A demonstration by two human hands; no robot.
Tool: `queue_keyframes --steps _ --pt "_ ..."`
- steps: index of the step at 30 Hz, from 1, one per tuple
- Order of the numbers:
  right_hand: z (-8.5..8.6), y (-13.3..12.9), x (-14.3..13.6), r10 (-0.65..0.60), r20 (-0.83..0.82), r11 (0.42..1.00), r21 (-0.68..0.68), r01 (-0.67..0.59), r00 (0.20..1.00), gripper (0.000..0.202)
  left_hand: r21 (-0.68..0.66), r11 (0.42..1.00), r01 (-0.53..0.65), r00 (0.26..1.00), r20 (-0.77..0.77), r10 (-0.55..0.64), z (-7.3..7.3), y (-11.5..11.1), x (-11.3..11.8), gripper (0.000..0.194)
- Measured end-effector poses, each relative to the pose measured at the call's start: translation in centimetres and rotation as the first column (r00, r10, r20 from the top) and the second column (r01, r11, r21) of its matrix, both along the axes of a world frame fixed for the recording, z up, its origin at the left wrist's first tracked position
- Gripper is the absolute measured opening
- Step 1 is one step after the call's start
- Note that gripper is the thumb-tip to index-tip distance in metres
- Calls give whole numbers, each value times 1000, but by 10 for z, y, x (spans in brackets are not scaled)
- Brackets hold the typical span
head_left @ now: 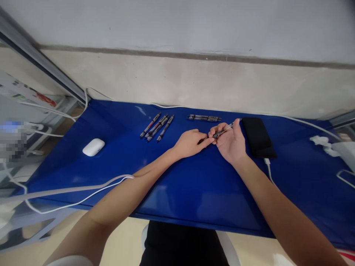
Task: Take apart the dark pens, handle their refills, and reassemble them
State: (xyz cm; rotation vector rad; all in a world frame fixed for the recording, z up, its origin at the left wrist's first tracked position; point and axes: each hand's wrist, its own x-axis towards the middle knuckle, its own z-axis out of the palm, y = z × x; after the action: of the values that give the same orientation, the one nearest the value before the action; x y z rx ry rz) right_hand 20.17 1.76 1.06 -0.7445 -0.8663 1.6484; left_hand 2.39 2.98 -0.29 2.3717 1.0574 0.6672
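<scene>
In front of me, a slim pen (223,130) with a clear section and a dark section slants across the fingers of my right hand (231,144). That hand is turned palm up, its thumb raised along the pen's far end and its fingers curled around the dark part. My left hand (190,143) is closed, thumb and fingers pinching at the pen's near end. Something dark shows between its fingers; I cannot tell whether it belongs to the same pen. Just beyond the hands, pens (203,118) lie side by side, parallel to the wall.
Several more pens (157,127) lie slanted on the blue table (194,195), left of my hands. A white earbud case (93,147) rests farther left. A black phone (256,136) with a white cable (269,168) lies by my right hand. Another white cable (83,199) crosses my left forearm.
</scene>
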Motion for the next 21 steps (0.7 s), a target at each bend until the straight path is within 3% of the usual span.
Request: queue_keyframes --steps 5,21 --pt "0 2 4 2 -42 999 -48 -4 999 62 -5 1000 4 1000 -5 -4 1 0 0 49" --pt "-3 4 8 -22 -134 994 -110 7 991 60 -1 1000 29 999 13 -29 0 1 0 51"
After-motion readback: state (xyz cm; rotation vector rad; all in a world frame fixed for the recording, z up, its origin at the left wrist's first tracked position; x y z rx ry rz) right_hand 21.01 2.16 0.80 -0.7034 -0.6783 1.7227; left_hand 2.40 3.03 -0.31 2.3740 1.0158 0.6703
